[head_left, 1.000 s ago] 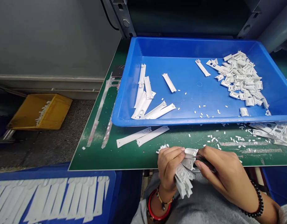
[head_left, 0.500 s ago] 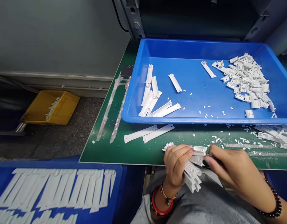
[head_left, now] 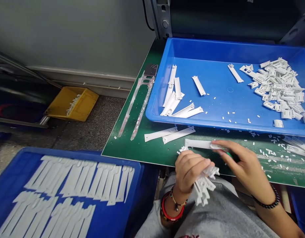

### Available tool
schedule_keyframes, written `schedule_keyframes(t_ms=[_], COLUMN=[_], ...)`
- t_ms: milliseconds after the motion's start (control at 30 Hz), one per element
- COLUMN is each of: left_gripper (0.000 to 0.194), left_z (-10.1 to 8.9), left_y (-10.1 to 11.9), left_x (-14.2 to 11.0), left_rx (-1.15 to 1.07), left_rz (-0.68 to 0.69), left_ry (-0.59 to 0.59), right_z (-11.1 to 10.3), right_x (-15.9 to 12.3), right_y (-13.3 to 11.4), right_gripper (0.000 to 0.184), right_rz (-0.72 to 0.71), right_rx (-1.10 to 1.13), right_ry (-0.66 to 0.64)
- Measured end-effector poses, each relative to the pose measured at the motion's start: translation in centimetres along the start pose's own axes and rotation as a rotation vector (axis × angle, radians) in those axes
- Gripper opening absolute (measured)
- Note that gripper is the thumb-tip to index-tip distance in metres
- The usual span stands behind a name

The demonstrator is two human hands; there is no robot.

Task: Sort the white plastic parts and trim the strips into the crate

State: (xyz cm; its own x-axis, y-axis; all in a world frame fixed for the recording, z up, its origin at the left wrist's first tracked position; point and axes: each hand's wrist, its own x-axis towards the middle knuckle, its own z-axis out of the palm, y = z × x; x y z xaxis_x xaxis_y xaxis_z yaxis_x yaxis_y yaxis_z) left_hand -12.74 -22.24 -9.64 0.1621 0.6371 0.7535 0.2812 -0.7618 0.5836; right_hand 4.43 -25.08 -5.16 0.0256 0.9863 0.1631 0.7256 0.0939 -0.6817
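Under the right hand (head_left: 245, 165), a green object (head_left: 228, 154) is too covered to identify. The left hand (head_left: 189, 172) hides part of a white plastic bunch (head_left: 203, 190). A blue tray (head_left: 216, 48) runs off the right edge.

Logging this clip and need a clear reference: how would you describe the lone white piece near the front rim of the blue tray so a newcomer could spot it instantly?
Find the large blue plastic tray on the green mat. At its right end lies a heap of white plastic parts. Just below that heap, by the front rim, is a short white plastic part, set apart from the heap with only tiny white chips nearby.
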Motion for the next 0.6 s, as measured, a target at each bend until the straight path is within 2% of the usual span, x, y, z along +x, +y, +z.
schedule_keyframes(t_ms=[100,167,267,367,467,600], left_gripper=[0.006,0.004,0.006,0.005,0.004,0.003], left_z=[0.5,0.8,1.1,1.2,1.5,1.7], left_y=[-0.4,-0.6,-0.5,-0.4,-0.3,-0.3], left_x=[0.2,0.2,0.2,0.1,0.0,-0.1], left_rx=[0.014,0.007,0.015,0.002,-0.006,0.006], left_rz=[-0.015,-0.023,-0.039,-0.047,-0.040,-0.029], left_ry=[-0.051,-0.042,-0.022,-0.016,-0.010,-0.023], right_z=[1.3,0.9,-1.0,-2.3,-2.2,-1.7], right_x=[0.9,0.6,-1.0,-2.9,-3.7,-3.5], right_y=[-0.2,-0.7,-2.0,-3.1,-3.3,-2.9], right_gripper=[0.036,0.040,0.032,0.024,0.019,0.016], right_rz=[0.006,0.015,-0.029,-0.075,-0.094,-0.101], right_rx=[-0.102,-0.140,-0.089,-0.059,-0.082,-0.117], right_ry=[-0.013,0.040,0.057,0.002,-0.034,-0.013])
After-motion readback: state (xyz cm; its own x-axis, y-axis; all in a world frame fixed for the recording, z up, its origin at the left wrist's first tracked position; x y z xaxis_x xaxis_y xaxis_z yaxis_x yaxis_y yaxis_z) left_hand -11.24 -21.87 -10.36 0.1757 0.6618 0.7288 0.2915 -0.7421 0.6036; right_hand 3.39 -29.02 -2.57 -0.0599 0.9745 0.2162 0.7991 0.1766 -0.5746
